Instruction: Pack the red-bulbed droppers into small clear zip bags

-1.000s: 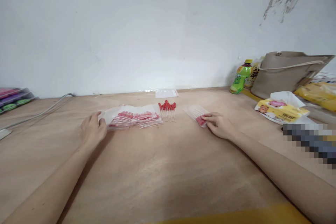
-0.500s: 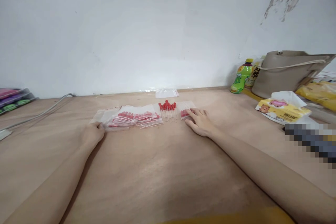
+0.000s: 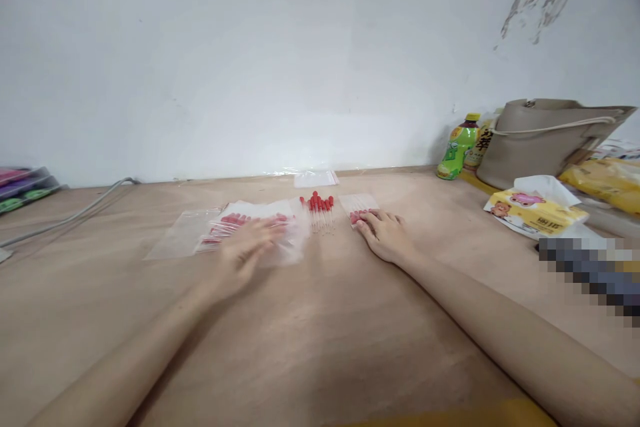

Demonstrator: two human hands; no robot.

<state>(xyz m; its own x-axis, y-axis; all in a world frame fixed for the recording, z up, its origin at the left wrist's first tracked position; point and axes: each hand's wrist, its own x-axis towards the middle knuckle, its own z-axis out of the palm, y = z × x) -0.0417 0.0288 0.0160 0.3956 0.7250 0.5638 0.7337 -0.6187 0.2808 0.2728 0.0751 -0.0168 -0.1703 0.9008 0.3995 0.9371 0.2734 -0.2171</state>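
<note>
My left hand [image 3: 250, 250] is over the right part of a pile of clear bags [image 3: 227, 223] with red-ended pieces inside. Motion smears its fingers and a bag at them, so its hold cannot be made out. A flat clear bag [image 3: 173, 237] lies left of the pile. Loose red-headed sticks [image 3: 319, 207] lie in a bunch at the centre. My right hand [image 3: 387, 233] rests with fingers spread on a small clear bag [image 3: 360, 203] holding red pieces. Behind the sticks lies a white-looking bag [image 3: 316, 179].
A green bottle [image 3: 456, 150], a grey-brown handbag [image 3: 535, 143] and a yellow tissue pack [image 3: 535, 210] stand or lie at the right. A pixelated dark object [image 3: 590, 273] is nearer. At the left are a cable [image 3: 95, 210] and coloured items [image 3: 23, 188].
My left hand has moved right, from the left end of the bags onto the pile. The flat bag at the left now shows spread out. My right hand has barely moved.
</note>
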